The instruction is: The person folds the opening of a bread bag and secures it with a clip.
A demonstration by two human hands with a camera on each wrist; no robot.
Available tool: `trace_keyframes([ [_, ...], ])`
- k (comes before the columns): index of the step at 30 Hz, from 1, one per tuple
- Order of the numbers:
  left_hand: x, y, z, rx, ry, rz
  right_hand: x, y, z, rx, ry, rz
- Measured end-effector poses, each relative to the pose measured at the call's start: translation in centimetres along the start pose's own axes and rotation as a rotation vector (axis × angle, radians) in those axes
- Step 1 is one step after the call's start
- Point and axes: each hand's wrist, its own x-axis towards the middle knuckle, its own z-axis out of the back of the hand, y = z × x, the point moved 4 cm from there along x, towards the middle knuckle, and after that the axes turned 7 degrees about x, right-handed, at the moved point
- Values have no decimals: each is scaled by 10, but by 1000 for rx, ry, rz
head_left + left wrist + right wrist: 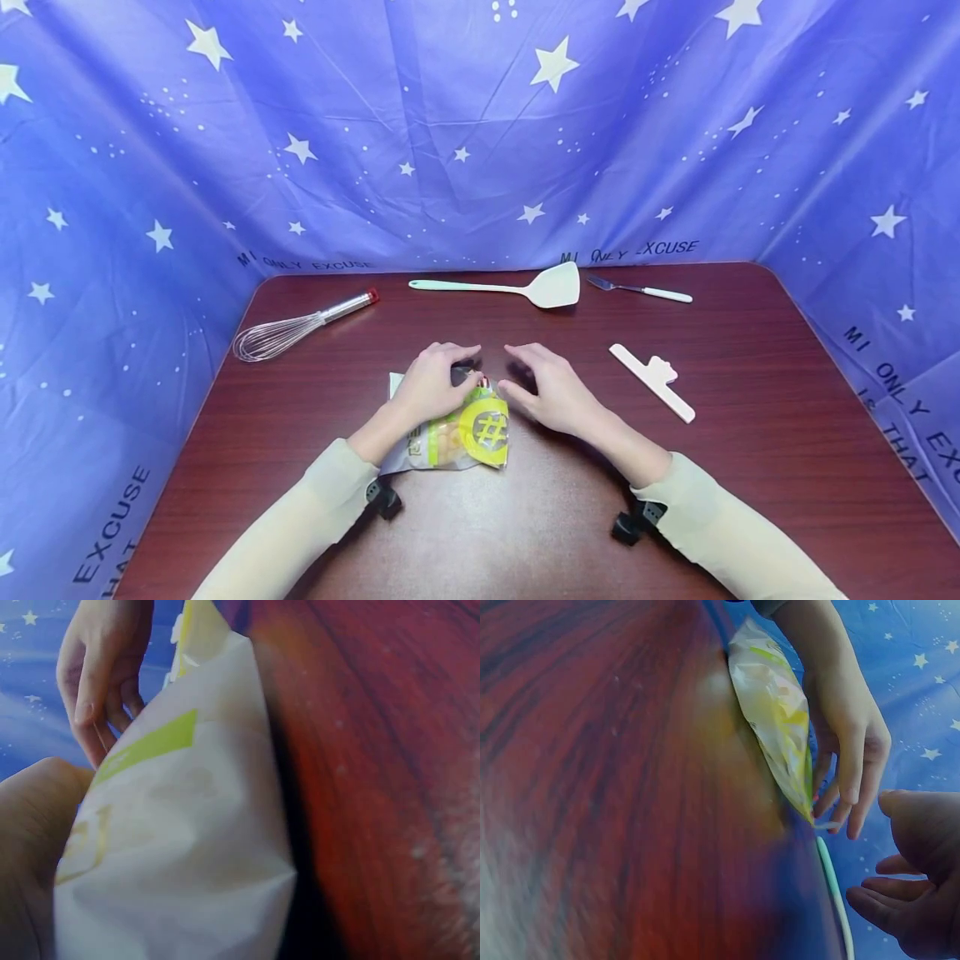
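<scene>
A clear-and-white snack bag (491, 429) with a yellow-green "#" label and pale pieces inside lies on the table, front and centre. My left hand (433, 385) is over its upper left part, thumb and fingers spread apart and loosely bent, pinching nothing. In the left wrist view the bag (180, 832) fills the middle, its white back crumpled. My right hand (555, 390) hovers just right of the bag, fingers extended toward the left hand and holding nothing. The right wrist view shows the bag (769, 697) beside the left hand (847, 727), with the right hand (922, 877) apart from both.
A whisk (300, 327) lies at the back left. Along the back edge are a pale green spatula (553, 287) and a small white-handled fork (663, 294). A white bag clip (652, 382) lies right of my right hand. A starry blue curtain (420, 125) surrounds the table (787, 467).
</scene>
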Motion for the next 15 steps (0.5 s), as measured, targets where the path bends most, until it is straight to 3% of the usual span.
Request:
trace_keyframes([
  [9,-1,3,-10,38,65,14,7,4,-19,-15,35,35],
  [15,-1,5,-12,30,61,26,10,4,-27,-20,52,34],
])
